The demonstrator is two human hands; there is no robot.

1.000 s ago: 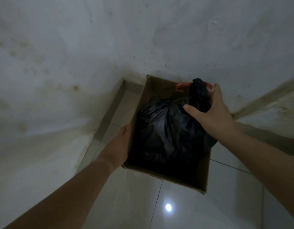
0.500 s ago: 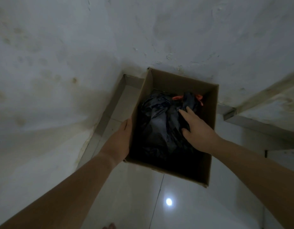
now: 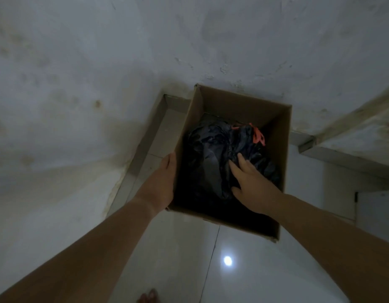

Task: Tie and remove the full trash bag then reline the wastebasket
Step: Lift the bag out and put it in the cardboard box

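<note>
A full black trash bag (image 3: pixel 211 154), tied at the top with an orange drawstring (image 3: pixel 258 135), lies inside an open brown cardboard box (image 3: pixel 239 101) standing on the floor in a wall corner. My left hand (image 3: pixel 165 178) rests flat against the outside of the box's left wall, near its front corner. Reaching down into the box, my right hand (image 3: pixel 250 178) lies on top of the bag with its fingers spread. The bag's lower part is lost in the dark of the box.
Stained white walls (image 3: pixel 101 84) close in behind and to the left of the box. Glossy white floor tiles (image 3: pixel 243 270) stretch in front, with a light reflection. A low ledge (image 3: pixel 342 158) runs at the right. Toes (image 3: pixel 147 297) show at the bottom edge.
My right hand has lowered the bag from above the box rim down inside it, let go of the tied top and now rests spread on the bag. The left hand stayed on the box.
</note>
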